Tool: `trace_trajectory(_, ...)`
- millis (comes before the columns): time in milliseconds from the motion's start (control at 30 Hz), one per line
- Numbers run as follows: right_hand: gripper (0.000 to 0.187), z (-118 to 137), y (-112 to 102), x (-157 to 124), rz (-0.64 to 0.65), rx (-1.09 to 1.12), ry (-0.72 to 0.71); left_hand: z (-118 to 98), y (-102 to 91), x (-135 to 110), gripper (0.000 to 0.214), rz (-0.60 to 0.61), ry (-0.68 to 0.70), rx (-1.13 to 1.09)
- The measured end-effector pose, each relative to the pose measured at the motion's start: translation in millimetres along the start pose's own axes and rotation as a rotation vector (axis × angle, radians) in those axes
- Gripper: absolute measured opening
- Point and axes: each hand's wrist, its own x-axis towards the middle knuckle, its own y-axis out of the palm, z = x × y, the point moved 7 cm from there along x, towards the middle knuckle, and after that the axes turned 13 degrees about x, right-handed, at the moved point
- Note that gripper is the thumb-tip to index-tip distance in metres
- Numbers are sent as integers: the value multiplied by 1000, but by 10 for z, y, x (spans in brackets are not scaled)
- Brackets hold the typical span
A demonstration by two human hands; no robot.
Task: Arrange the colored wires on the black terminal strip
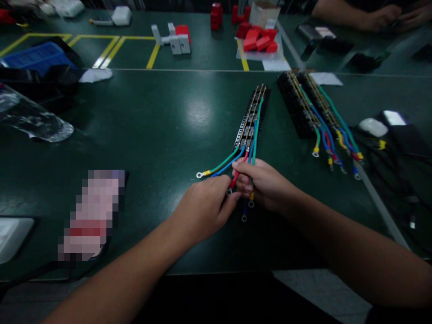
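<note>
A long black terminal strip point(251, 119) with brass-coloured rods lies on the green table, and coloured wires come out of its near end. My right hand point(261, 180) is closed around several of these wires, with thumb and fingers on the red wire point(238, 174). Touching it from the left, my left hand point(205, 200) pinches near the red wire's ring terminal point(229, 191). A green wire point(221, 165) with a yellow sleeve and ring terminal sticks out left above my left hand. Below my right hand hang a yellow-sleeved ring terminal point(251, 203) and a blue-sleeved one point(244, 218).
Two similar wired strips point(300, 105) lie to the right. At the left are a phone point(92, 211), a clear plastic bag point(37, 114) and a blue bin point(37, 58). Red parts point(259, 39) sit at the back. Another person's hands point(388, 18) show at top right.
</note>
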Motion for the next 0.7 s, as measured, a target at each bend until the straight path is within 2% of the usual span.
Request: trace_trajectory(700,33,-17,0,6,24,11,10,-4,4,12,20,27,-6,-7)
